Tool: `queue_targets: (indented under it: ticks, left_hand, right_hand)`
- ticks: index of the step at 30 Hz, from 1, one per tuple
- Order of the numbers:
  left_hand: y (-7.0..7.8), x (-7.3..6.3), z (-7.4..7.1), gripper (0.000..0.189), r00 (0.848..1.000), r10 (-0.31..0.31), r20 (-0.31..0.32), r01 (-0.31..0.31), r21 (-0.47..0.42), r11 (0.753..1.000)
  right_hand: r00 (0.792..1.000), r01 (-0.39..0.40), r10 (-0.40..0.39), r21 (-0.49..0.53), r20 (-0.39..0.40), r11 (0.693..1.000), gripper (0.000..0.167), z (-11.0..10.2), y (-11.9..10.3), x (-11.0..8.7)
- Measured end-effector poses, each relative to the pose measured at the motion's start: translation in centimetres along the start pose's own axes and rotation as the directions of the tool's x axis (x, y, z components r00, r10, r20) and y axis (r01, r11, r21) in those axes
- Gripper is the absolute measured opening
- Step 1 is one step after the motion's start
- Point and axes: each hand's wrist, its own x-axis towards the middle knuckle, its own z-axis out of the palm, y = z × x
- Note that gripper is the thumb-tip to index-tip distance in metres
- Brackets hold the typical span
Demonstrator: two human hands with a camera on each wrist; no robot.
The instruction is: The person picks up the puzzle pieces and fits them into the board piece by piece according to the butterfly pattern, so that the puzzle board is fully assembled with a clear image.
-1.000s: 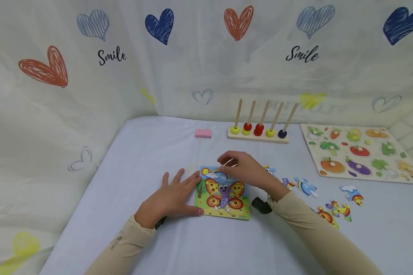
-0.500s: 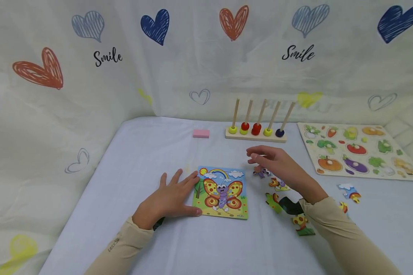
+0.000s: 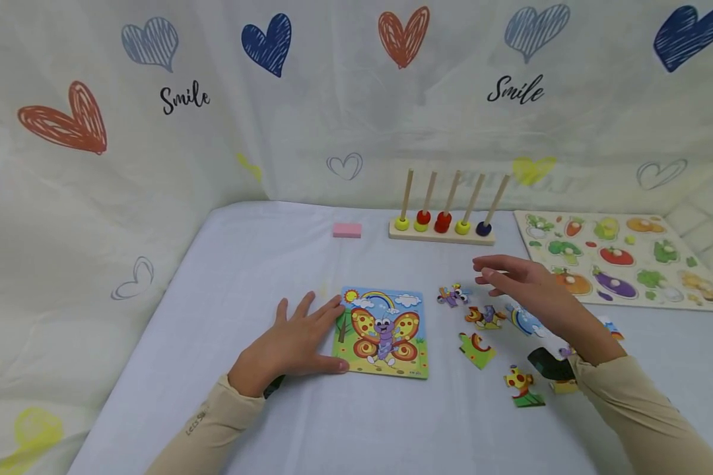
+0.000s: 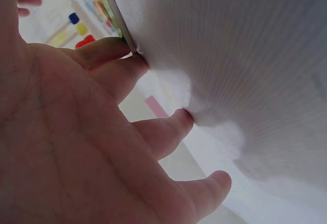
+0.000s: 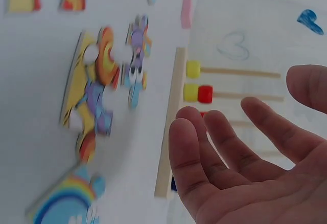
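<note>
A square butterfly puzzle board (image 3: 386,333) lies flat on the white-covered table. My left hand (image 3: 288,353) rests at its left edge, fingers spread, with thumb and fingertips touching the board's side. In the left wrist view the fingertips (image 4: 184,116) meet the cloth. My right hand (image 3: 529,284) hovers over the loose jigsaw pieces, fingers loosely bent and holding nothing. Under and beside it lie a purple-face piece (image 3: 453,295), a body piece (image 3: 485,317), a rainbow piece (image 3: 524,321), a green corner piece (image 3: 477,349) and a spotted-wing piece (image 3: 521,387).
A peg abacus (image 3: 442,232) with coloured beads stands at the back. Left of it lies a pink block (image 3: 347,230). A vegetable knob puzzle (image 3: 624,264) occupies the back right, behind my right arm. A heart-printed cloth (image 3: 309,99) hangs behind the table.
My right hand has moved rightward, from above the butterfly board to above the loose pieces, uncovering several of them. My left hand has stayed at the board's edge.
</note>
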Motion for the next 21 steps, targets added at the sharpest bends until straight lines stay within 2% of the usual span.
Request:
queue_targets:
  ticks: [8,17,21]
  left_hand:
    - [0.1,0.2,0.0,0.1,1.0,-0.01,0.007,0.01,0.001,1.0]
    - [0.0,0.3,0.1,0.1,1.0,-0.014,0.007,0.014,0.008,1.0]
    - [0.0,0.3,0.1,0.099,1.0,-0.01,0.007,0.01,0.002,1.0]
  right_hand:
    - [0.997,-0.057,0.054,-0.066,-0.049,0.996,0.055,-1.9,2.0,-2.2]
    - [0.995,-0.036,0.022,-0.142,-0.098,0.989,0.048,-3.8,4.1,-4.4]
    - [0.99,-0.053,0.03,-0.165,-0.137,0.985,0.05,-4.9,4.9,-5.2]
